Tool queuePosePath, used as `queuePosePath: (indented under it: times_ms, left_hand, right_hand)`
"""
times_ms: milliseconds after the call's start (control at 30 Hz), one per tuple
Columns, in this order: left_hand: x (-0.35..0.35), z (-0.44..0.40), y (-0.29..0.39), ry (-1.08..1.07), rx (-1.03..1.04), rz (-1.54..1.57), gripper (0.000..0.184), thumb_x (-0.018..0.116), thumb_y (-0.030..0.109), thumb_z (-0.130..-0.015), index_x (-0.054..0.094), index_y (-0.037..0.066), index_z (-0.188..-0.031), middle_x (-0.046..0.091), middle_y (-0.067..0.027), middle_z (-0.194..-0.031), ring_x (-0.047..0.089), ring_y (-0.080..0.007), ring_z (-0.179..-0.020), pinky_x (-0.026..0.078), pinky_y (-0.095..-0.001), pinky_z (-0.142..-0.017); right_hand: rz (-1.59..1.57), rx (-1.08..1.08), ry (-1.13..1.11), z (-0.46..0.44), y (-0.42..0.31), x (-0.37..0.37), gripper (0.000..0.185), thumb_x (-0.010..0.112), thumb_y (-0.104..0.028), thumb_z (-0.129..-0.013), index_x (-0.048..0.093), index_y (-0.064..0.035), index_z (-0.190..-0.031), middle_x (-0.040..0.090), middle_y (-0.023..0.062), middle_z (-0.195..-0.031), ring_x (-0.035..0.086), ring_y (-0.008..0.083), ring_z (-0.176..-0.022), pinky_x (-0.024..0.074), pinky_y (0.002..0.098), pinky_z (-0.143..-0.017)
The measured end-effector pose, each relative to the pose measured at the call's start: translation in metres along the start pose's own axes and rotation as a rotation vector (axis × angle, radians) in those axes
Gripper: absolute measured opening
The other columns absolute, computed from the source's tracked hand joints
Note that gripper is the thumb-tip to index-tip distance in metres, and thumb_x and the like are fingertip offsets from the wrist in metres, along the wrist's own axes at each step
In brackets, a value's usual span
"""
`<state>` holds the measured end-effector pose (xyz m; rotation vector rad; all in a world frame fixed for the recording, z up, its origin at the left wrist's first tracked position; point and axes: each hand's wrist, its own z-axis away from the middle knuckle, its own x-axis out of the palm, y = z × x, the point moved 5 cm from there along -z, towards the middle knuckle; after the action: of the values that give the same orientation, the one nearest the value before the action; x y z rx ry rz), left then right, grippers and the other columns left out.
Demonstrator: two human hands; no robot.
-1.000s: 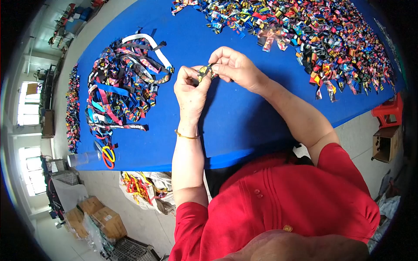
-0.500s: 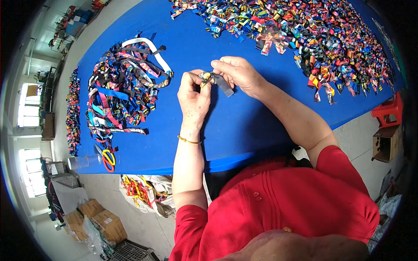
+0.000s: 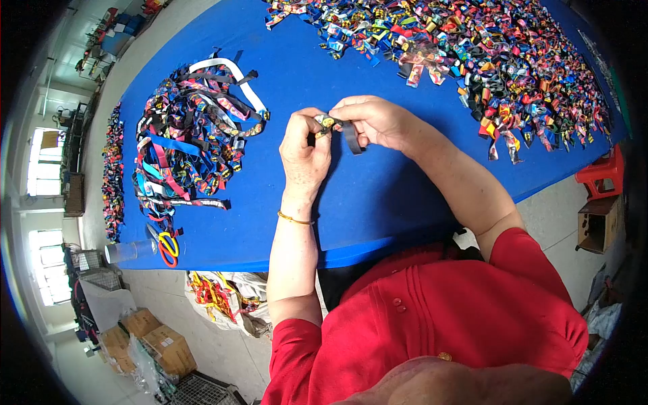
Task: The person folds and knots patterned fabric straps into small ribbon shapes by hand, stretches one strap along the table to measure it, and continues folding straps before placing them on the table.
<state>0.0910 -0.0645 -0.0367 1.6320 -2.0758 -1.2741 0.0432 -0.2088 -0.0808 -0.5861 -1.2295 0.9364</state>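
Note:
Both of my hands meet over the middle of the blue table, fingers closed on one short ribbon strip [image 3: 352,139]. This strip has a dark grey face, and a yellow-and-black patterned part shows between the fingertips. My left hand [image 3: 304,152] pinches the patterned part between thumb and fingers. My right hand [image 3: 381,123] grips the strip close beside it, and the grey end hangs down in a curve below those fingers. Whether the strip is knotted or only folded there is too small to tell.
A tangled pile of long ribbons [image 3: 185,135] lies left on the blue table [image 3: 283,223]. Scissors [image 3: 167,248] with red and yellow handles rest near its front edge. A wide heap of short ribbon pieces [image 3: 486,61] covers the back right. A red stool [image 3: 603,172] stands beyond.
My right hand has shifted slightly, its fingers now closer over the strip. The grey end has swung from slanting right to hanging more downward. My left hand has barely moved.

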Motion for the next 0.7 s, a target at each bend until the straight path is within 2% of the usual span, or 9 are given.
queuePosePath:
  times_ms: [233, 333, 433, 633, 700]
  left_hand:
    - [0.002, 0.000, 0.000, -0.023, 0.015, -0.016, 0.021, 0.067, -0.010, -0.082, 0.050, 0.003, -0.084, 0.067, -0.0118, -0.095, 0.067, -0.0201, -0.083, 0.054, -0.0299, -0.070]
    - [0.003, 0.000, 0.003, -0.060, -0.004, -0.018, 0.023, 0.071, -0.006, -0.086, 0.051, 0.004, -0.084, 0.065, -0.0096, -0.098, 0.062, -0.0135, -0.085, 0.052, -0.0268, -0.073]
    - [0.006, 0.001, 0.004, -0.081, 0.035, -0.019, 0.023, 0.072, -0.007, -0.084, 0.051, 0.003, -0.084, 0.065, -0.0103, -0.099, 0.062, -0.0146, -0.086, 0.052, -0.0276, -0.073]
    - [0.004, -0.004, 0.016, -0.117, 0.158, -0.149, 0.025, 0.073, -0.009, -0.080, 0.052, 0.003, -0.081, 0.065, -0.0112, -0.104, 0.063, -0.0191, -0.087, 0.053, -0.0298, -0.073]
    - [0.004, -0.003, 0.021, -0.121, 0.180, -0.199, 0.025, 0.075, -0.009, -0.078, 0.053, 0.003, -0.080, 0.062, -0.0118, -0.108, 0.063, -0.0201, -0.087, 0.054, -0.0305, -0.072]
  right_hand:
    - [-0.194, -0.047, 0.122, 0.002, 0.000, 0.006, 0.010, 0.065, -0.014, -0.092, 0.066, -0.0047, -0.092, 0.063, 0.0026, -0.083, 0.057, 0.0104, -0.073, 0.0448, 0.0247, -0.063]
    - [-0.088, -0.285, 0.041, -0.006, 0.003, -0.004, 0.010, 0.064, -0.013, -0.092, 0.068, -0.0041, -0.090, 0.065, 0.0039, -0.086, 0.059, 0.0108, -0.077, 0.0463, 0.0247, -0.071]
    - [-0.050, -0.283, 0.117, -0.001, -0.001, -0.006, 0.016, 0.057, -0.012, -0.098, 0.067, 0.0006, -0.096, 0.067, 0.0072, -0.094, 0.061, 0.0124, -0.083, 0.0482, 0.0253, -0.077]
    - [-0.020, -0.276, 0.165, 0.002, -0.001, -0.005, 0.015, 0.058, -0.012, -0.097, 0.067, -0.0007, -0.094, 0.067, 0.0062, -0.093, 0.059, 0.0102, -0.079, 0.0472, 0.0255, -0.068]
    - [-0.014, -0.320, 0.222, 0.002, -0.003, -0.005, 0.013, 0.061, -0.015, -0.094, 0.066, -0.0030, -0.089, 0.062, 0.0028, -0.083, 0.053, 0.0081, -0.069, 0.0425, 0.0233, -0.060]
